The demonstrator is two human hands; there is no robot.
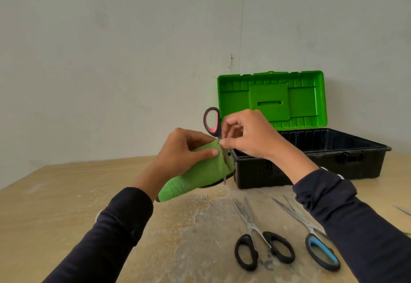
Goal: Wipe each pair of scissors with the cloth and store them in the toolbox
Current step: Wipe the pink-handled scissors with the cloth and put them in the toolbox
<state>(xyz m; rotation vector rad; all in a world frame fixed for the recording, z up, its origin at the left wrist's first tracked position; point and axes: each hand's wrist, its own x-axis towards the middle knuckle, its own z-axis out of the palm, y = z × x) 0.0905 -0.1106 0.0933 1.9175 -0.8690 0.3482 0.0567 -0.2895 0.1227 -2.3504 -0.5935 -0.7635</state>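
Green cloth (200, 171) wraps red-handled scissors (212, 122), pinched between both hands' fingers (224, 142).

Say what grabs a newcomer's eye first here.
The toolbox with its bright green lid open, at the table's back right. In front of it, mid-frame, the left hand wraps a green cloth round red-handled scissors, steadied by the right hand. Two more scissors lie near right.

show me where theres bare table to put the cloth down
Free: the table left of the green cloth, out to its left edge, and the strip between the left sleeve and the black-handled scissors. Crowded: front right, where the blue-handled scissors lie before the toolbox.
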